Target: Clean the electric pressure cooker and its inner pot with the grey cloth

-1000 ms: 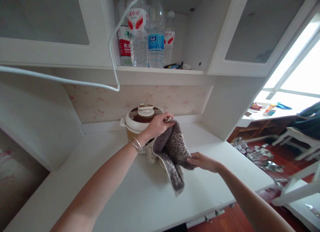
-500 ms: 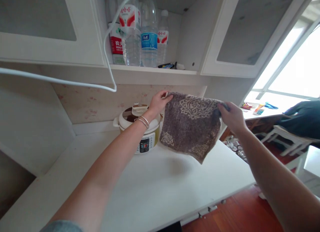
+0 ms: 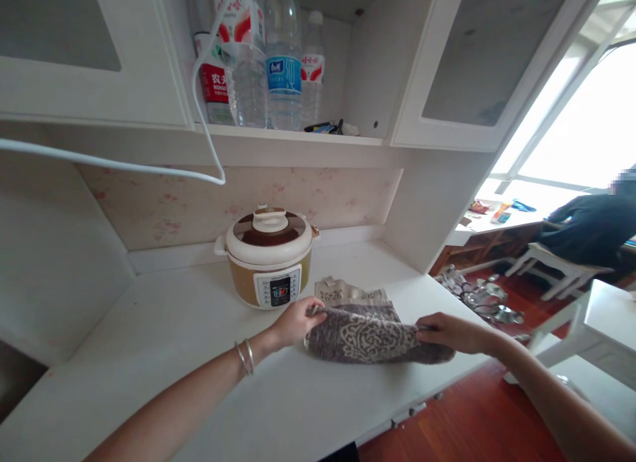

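Observation:
A grey-brown patterned towel [image 3: 365, 329] lies folded over on the white counter [image 3: 199, 343], in front of and to the right of a rice cooker [image 3: 268, 258]. My left hand [image 3: 297, 321] pinches the towel's left corner, fingers closed on it. At the towel's right end my right hand [image 3: 450, 332] grips the other corner, low over the counter near its front edge. Both of my hands rest at counter height. Part of the towel's pale underside shows behind the fold.
Several water bottles [image 3: 283, 64] stand on the open shelf above, between two cabinet doors. A white cable [image 3: 149, 167] hangs across the left. To the right are a window, white chairs [image 3: 551, 266], metal items on the red floor [image 3: 477, 293], and a seated person [image 3: 591, 227].
The towel, bunched at first, was stretched out flat in the air in front of the cooker. Both hands have since brought it down and laid it folded on the counter.

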A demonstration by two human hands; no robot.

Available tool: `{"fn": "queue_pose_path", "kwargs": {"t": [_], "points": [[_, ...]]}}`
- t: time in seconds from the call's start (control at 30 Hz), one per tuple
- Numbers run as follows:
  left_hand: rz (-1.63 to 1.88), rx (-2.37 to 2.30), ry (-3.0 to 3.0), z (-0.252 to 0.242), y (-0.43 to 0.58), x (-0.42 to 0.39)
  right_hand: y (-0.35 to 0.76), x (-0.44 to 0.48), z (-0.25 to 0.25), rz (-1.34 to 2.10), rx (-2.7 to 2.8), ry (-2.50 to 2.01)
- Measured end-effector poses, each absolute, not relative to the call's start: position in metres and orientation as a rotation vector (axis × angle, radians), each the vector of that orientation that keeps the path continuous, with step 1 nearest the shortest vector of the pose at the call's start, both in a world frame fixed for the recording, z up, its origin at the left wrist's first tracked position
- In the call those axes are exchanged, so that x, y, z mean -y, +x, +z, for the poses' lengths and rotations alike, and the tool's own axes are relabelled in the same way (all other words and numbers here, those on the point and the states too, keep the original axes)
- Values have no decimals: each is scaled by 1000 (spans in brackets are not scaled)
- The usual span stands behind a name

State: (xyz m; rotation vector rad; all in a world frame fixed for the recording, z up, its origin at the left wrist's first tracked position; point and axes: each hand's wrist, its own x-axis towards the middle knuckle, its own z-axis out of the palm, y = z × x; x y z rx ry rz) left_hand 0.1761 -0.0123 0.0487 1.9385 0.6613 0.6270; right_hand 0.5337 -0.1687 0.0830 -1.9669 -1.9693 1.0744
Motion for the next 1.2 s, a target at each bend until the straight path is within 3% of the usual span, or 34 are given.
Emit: {"fn": "queue_pose_path", "kwargs": {"t": [0.13, 0.37, 0.57, 0.7, 0.87, 1.07, 1.2], "points": [[709, -806, 2063, 41, 188, -5, 535, 132, 70, 816, 2076, -2040], [913, -1035, 2543, 47, 232, -23, 526, 70, 48, 23, 1888, -2245], [431, -592, 2642, 10, 237, 25, 514, 91, 9, 311, 1946, -2080], [259, -622, 2725, -9, 247, 46, 508, 111, -7, 414, 1910, -2021], [282, -930, 2745, -20, 263, 48, 491, 129, -22, 554, 2003, -2045], [460, -1103, 2563, -31, 260, 35, 460, 134, -21, 352, 1973, -2258], [691, -972, 2174, -16, 261, 19, 445, 120, 0, 666, 1609, -2087]]}}
